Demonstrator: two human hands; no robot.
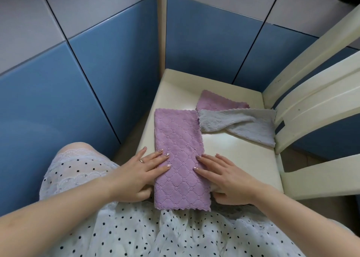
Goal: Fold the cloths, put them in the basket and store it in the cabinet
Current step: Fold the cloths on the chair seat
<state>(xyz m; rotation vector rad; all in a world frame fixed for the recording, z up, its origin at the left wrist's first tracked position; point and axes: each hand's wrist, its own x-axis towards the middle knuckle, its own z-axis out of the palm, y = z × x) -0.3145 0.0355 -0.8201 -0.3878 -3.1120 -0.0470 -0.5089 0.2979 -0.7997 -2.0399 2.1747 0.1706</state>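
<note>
A purple quilted cloth [179, 155], folded into a long strip, lies on the cream chair seat [239, 159] with its near end hanging over the front edge. My left hand [144, 175] rests flat on the strip's left edge, fingers straight. On the right edge lies my right hand [220, 177], fingers straight, thumb tucked under the cloth's side. Behind the strip a grey cloth [237, 126] lies twisted, and a second purple cloth [216, 101] lies partly under it. No basket or cabinet is in view.
The chair's cream backrest slats [315, 93] stand at the right. Blue and grey wall panels [87, 71] meet in a corner behind the seat. My dotted white skirt [136, 233] covers my lap at the seat's front edge.
</note>
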